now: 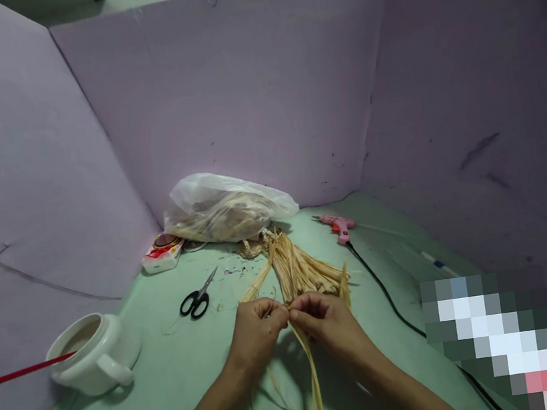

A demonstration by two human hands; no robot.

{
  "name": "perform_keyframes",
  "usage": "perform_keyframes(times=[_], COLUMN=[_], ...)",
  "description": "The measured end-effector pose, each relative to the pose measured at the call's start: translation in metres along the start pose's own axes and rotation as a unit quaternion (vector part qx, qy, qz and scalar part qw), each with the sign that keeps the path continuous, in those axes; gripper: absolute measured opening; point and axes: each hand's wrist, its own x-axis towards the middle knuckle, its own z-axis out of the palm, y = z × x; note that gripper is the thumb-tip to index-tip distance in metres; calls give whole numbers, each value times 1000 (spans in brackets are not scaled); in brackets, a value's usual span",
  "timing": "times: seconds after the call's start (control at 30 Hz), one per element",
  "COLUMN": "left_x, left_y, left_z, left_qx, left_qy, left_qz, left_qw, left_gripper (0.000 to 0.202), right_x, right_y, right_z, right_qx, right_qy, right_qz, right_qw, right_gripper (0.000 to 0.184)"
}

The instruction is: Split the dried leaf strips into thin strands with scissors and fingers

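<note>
My left hand and my right hand meet at the middle of the table, fingertips pinched together. Between them they grip a pale dried plant-fibre strip, whose long end hangs down toward me. The exact spot they hold is partly hidden by the fingers. Just beyond the hands lies a fanned bundle of straw-coloured fibre strips, gathered at its far end. Against that end rests a coiled braided piece. Black-handled scissors lie to the left of my left hand, blades pointing away.
A plastic bag of fibre sits by the back wall, beside a small white-and-red box. At left stands a white pot with a red stick. On the right are a pink glue gun, its black cord and a pen.
</note>
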Motion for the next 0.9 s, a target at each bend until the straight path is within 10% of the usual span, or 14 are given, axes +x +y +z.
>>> perform_keyframes(times=[0.4,0.9], left_x=[2,-1], left_y=[-1,3], left_z=[3,2], left_qx=[-60,13], left_qy=[28,22], left_qz=[-42,-3], left_qw=[997,1000], left_gripper=[16,20], right_x=[-1,2], right_y=[1,-2], right_z=[-1,-1], right_qx=[23,40], right_qy=[-13,7], right_qz=[-71,-5], right_qw=[997,999], right_gripper=[13,15])
